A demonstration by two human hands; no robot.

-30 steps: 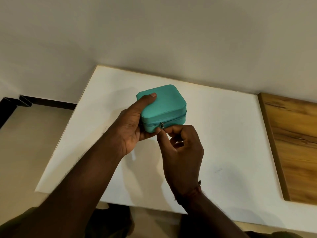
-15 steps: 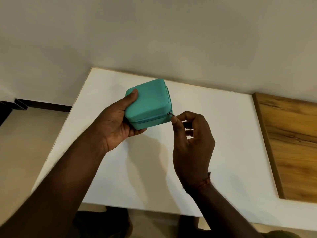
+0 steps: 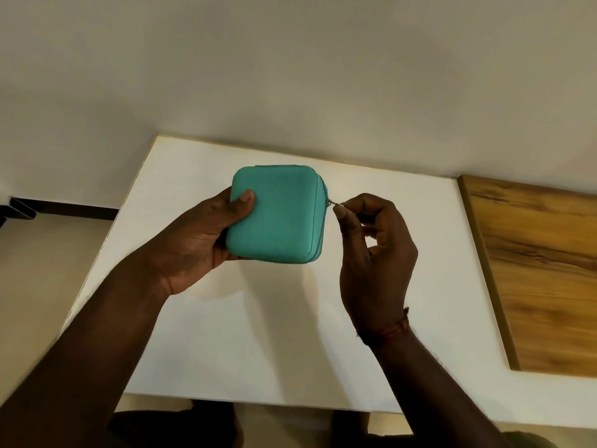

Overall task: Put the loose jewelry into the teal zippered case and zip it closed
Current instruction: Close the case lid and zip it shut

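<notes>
The teal zippered case (image 3: 279, 215) is held above the white table, lid shut and turned toward me. My left hand (image 3: 200, 240) grips its left side, thumb on the lid. My right hand (image 3: 374, 250) pinches the small metal zipper pull (image 3: 334, 204) at the upper part of the case's right edge. No loose jewelry shows anywhere in view.
The white tabletop (image 3: 258, 334) lies under both hands, against a plain wall. A wooden panel (image 3: 536, 270) borders it on the right. The floor and a dark skirting (image 3: 61, 210) lie off the table's left edge.
My left hand has turned the case so its lid faces me. My right hand has drawn the zipper pull from the near side round the corner and up the right edge.
</notes>
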